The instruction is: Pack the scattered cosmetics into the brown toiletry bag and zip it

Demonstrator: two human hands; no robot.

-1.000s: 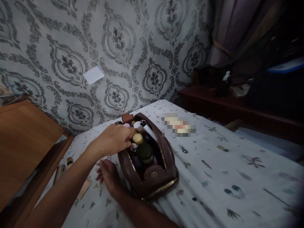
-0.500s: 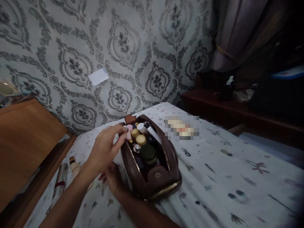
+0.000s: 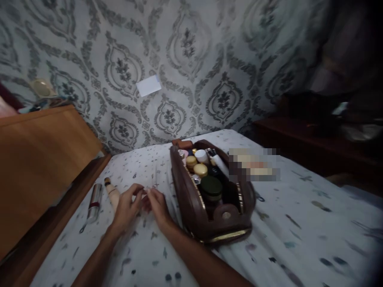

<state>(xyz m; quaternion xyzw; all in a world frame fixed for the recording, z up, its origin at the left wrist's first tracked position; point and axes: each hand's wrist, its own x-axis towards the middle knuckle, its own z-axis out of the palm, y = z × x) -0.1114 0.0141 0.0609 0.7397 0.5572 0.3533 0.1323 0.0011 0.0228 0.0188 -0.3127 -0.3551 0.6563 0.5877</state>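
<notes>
Left of the bag, my left hand and my right hand meet over the bedsheet, fingertips together. Both look pinched; anything between them is too small or blurred to make out. The brown zip bag stands unzipped beside my right hand. Inside it are a dark-lidded jar, yellow-capped containers, a white cap and a white tube. A beige bottle with a dark cap lies just beyond my left hand, partly hidden by it. Farther left lies a silver cylinder with a dark red band.
The patterned sheet covers the bed. A wooden panel rises on the left, and a patterned wall with a white card stands behind. A blurred-out item lies right of the bag; dark furniture is beyond.
My left hand has left the bag's far left edge and come back to my right hand, which has turned up beside it. The view has swung left.
</notes>
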